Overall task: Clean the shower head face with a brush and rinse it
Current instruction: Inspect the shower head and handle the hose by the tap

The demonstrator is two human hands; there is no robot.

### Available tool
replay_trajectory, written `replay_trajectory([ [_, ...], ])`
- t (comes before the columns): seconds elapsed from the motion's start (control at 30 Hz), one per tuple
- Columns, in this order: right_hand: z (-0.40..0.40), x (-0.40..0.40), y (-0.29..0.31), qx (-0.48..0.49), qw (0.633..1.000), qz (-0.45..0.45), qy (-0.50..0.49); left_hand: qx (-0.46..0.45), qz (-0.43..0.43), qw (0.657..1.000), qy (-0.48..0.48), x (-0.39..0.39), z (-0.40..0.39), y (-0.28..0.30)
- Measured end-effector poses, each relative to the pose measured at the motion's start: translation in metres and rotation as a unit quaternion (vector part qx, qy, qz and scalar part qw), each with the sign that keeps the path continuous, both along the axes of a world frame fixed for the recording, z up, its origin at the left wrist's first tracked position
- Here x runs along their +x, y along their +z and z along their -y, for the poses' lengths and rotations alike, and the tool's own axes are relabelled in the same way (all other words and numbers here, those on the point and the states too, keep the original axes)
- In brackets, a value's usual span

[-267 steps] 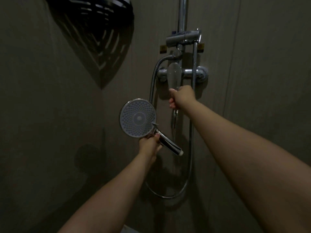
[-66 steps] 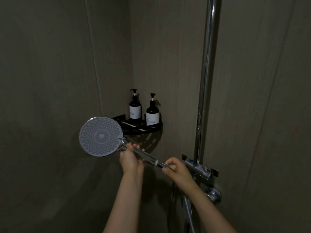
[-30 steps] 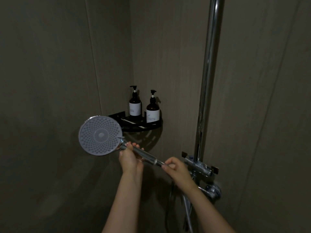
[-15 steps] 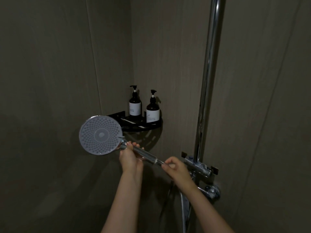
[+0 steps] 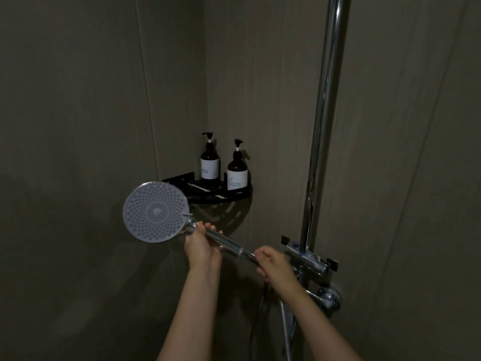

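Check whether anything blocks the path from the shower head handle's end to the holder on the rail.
Nothing visible does. The right hand grips the handle's end just left of the holder on the rail, with open wall between. The left hand holds the shower head near the neck.

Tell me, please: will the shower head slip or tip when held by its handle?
The chrome handle looks smooth, so probably slippery. The wide face likely makes it front-heavy; left hand and right hand both grip it.
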State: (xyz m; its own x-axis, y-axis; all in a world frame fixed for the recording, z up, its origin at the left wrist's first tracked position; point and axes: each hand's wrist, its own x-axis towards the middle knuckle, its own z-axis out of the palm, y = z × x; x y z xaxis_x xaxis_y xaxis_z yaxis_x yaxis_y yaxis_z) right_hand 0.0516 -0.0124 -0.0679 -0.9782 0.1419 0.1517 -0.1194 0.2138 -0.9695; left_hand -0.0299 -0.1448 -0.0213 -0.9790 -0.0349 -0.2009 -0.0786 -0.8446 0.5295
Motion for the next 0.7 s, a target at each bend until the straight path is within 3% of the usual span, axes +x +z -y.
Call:
replay_trajectory([
  [0.7,-0.003,-0.0038,-0.0011,0.012,1.0,0.007,-0.024,0.003,0.007,1.0,-0.006,-0.0089,-0.005,-0.0053],
])
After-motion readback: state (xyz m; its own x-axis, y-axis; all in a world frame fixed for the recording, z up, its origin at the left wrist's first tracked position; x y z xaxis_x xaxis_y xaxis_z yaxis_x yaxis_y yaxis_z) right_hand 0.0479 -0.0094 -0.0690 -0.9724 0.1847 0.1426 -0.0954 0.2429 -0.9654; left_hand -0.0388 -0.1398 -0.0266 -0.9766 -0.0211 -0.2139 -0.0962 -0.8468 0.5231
